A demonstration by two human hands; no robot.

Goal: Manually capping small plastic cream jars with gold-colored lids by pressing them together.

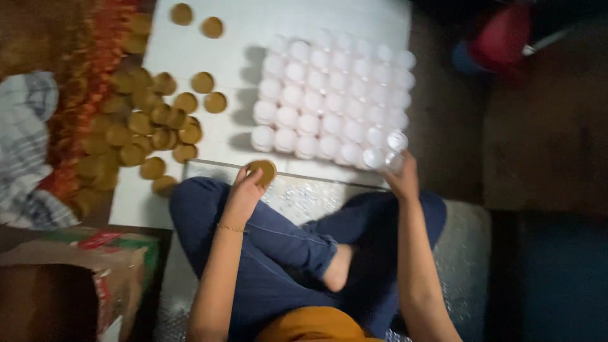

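Note:
I sit cross-legged in blue jeans on the floor. My left hand holds a round gold lid at the near edge of a white board. My right hand reaches to the near right corner of a block of several white-capped clear jars and grips a clear jar there. Its fingers are partly hidden behind the jar.
A heap of loose gold lids lies at the left of the board, spilling onto an orange and brown cloth. A checked cloth and a cardboard box sit at the left. A red object is at the far right.

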